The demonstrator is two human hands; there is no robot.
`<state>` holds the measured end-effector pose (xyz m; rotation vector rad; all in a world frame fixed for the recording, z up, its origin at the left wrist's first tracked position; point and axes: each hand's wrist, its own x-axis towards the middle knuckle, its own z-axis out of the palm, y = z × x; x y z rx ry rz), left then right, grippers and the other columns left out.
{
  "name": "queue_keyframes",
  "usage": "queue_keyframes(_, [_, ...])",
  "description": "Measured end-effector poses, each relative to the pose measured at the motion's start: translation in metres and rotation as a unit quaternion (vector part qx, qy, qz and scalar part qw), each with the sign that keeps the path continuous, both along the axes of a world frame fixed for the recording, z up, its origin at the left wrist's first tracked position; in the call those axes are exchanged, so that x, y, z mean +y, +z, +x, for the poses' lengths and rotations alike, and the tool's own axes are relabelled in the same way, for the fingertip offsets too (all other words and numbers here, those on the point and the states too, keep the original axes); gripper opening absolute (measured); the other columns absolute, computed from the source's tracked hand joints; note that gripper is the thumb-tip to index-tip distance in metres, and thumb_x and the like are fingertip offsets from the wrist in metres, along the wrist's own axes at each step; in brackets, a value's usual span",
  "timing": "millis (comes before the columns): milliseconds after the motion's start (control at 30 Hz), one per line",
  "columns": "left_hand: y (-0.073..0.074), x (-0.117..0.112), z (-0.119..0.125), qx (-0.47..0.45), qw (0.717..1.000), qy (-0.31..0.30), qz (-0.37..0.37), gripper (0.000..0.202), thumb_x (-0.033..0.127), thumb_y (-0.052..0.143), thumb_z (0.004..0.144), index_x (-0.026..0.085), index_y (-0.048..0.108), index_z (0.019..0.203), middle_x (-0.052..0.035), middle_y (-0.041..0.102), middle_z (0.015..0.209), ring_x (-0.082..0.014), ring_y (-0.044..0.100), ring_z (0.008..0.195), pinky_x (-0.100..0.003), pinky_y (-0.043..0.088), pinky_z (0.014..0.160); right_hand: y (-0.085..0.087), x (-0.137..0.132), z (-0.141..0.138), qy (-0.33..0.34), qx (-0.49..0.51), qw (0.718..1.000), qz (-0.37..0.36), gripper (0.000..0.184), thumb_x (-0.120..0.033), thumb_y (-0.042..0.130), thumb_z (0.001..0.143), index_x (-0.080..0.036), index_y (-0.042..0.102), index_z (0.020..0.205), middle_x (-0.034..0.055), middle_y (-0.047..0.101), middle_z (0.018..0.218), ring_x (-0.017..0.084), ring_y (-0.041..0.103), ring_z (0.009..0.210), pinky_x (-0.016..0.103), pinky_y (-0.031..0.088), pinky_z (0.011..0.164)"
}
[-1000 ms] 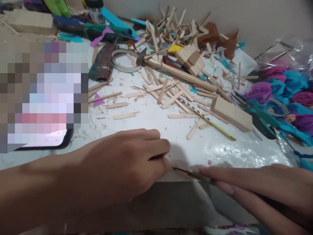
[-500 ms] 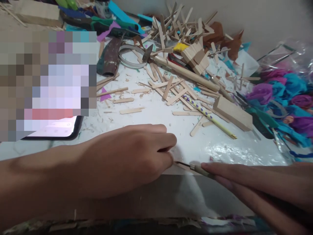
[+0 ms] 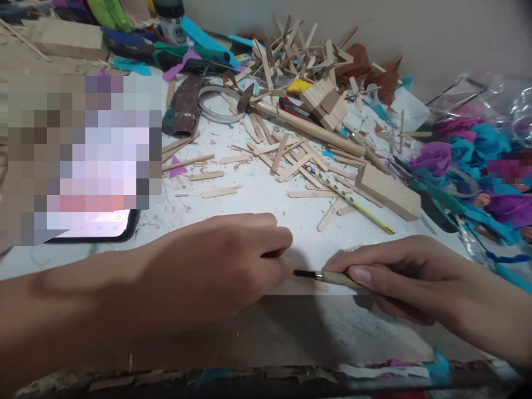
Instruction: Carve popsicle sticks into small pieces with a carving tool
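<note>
My left hand is closed at the table's front edge, its fingertips pressed together on a flat wooden craft stick; most of the stick is hidden under the hand. Between the thumb and fingers of my right hand is a carving tool with a pale wooden handle. Its dark metal blade points left, low over the craft stick, and ends right beside my left fingertips. Whether the blade touches the wood, I cannot tell.
Craft sticks lie scattered behind my hands, with a spotted pencil and a wooden block. Further back are a hammer and a tape ring. A phone rests left; crepe paper flowers stand right.
My right hand has turned over, so its thumb now shows on top of the handle. The blade has rolled and shows broader. My left hand keeps its hold; the view has shifted slightly.
</note>
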<state>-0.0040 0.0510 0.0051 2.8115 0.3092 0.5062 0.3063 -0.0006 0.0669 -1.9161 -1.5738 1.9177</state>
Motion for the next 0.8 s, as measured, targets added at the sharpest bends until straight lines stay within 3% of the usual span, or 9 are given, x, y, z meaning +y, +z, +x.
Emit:
queue_keyframes(167, [-0.003,0.0,0.001,-0.055,0.997,0.016,-0.057,0.028,0.0,0.058,0.108,0.018,0.079,0.104,-0.0027,0.071,0.097,-0.0221,0.061,0.09,-0.033,0.051,0.085,0.0,0.002,0.008,0.005,0.001,0.999,0.049,0.053,-0.075,0.069,0.107,-0.027,0.093,0.109,-0.0035,0.045,0.06,0.013,0.033,0.055,0.03,0.021,0.049])
queue_keyframes(233, [-0.002,0.001,0.002,-0.055,0.997,0.024,-0.057,0.034,0.002,0.051,0.114,0.018,0.08,0.104,-0.0034,0.074,0.1,-0.0224,0.063,0.092,-0.034,0.053,0.088,-0.002,-0.006,0.011,-0.03,-0.039,0.993,0.109,0.048,-0.076,0.079,0.098,-0.032,0.097,0.107,0.0024,0.068,0.067,0.015,0.053,0.058,0.028,0.04,0.051])
queue_keyframes(300, [0.0,0.001,0.002,-0.055,0.997,0.025,-0.041,0.04,0.005,0.045,0.117,0.017,0.081,0.104,-0.0046,0.077,0.103,-0.0243,0.065,0.094,-0.037,0.054,0.089,-0.006,-0.018,0.015,-0.063,-0.095,0.977,0.181,0.043,-0.077,0.086,0.091,-0.038,0.098,0.101,0.0074,0.089,0.094,0.024,0.079,0.081,0.029,0.062,0.067])
queue_keyframes(367, [0.003,-0.002,0.002,-0.052,0.998,0.027,-0.029,0.042,0.006,0.044,0.118,0.016,0.082,0.105,-0.0054,0.078,0.104,-0.0259,0.066,0.094,-0.041,0.054,0.088,-0.012,-0.032,0.019,-0.064,-0.134,0.958,0.245,0.037,-0.076,0.087,0.09,-0.043,0.098,0.1,0.0055,0.094,0.11,0.03,0.088,0.099,0.03,0.069,0.078])
queue_keyframes(533, [0.003,-0.011,0.002,-0.05,0.991,0.06,-0.107,0.039,0.002,0.046,0.112,0.016,0.083,0.109,-0.0043,0.078,0.102,-0.0233,0.068,0.09,-0.039,0.054,0.086,-0.023,-0.048,0.021,-0.078,-0.141,0.92,0.358,0.026,-0.067,0.086,0.094,-0.046,0.097,0.105,0.0016,0.094,0.105,0.028,0.089,0.094,0.029,0.072,0.085])
queue_keyframes(600, [0.0,-0.012,0.004,-0.066,0.985,0.077,-0.142,0.036,0.003,0.049,0.111,0.018,0.082,0.107,-0.0025,0.078,0.1,-0.021,0.067,0.086,-0.036,0.053,0.081,-0.021,-0.047,0.015,-0.122,-0.112,0.927,0.337,0.03,-0.067,0.087,0.093,-0.039,0.096,0.1,0.0036,0.092,0.097,0.024,0.084,0.078,0.027,0.07,0.071])
queue_keyframes(700, [-0.004,-0.008,0.006,-0.06,0.979,0.114,-0.155,0.034,0.009,0.052,0.113,0.022,0.081,0.101,-0.0002,0.077,0.097,-0.0192,0.065,0.083,-0.034,0.049,0.077,-0.014,-0.044,0.002,-0.234,-0.058,0.94,0.239,0.045,-0.077,0.085,0.091,-0.033,0.09,0.1,0.0027,0.084,0.076,0.013,0.058,0.045,0.021,0.05,0.041])
queue_keyframes(733, [-0.005,-0.007,0.006,-0.051,0.979,0.126,-0.152,0.034,0.013,0.052,0.115,0.023,0.081,0.1,-0.0001,0.076,0.097,-0.0194,0.064,0.084,-0.034,0.047,0.077,-0.012,-0.044,-0.002,-0.27,-0.052,0.934,0.23,0.051,-0.08,0.087,0.086,-0.034,0.09,0.105,0.0023,0.083,0.075,0.013,0.057,0.045,0.022,0.05,0.04])
queue_keyframes(800, [-0.003,-0.005,0.005,-0.036,0.978,0.145,-0.148,0.034,0.02,0.053,0.117,0.024,0.081,0.098,-0.0003,0.076,0.098,-0.0196,0.065,0.085,-0.034,0.046,0.076,-0.007,-0.042,-0.01,-0.314,-0.053,0.914,0.252,0.067,-0.084,0.098,0.068,-0.037,0.09,0.114,0.0022,0.085,0.084,0.017,0.068,0.055,0.025,0.061,0.05])
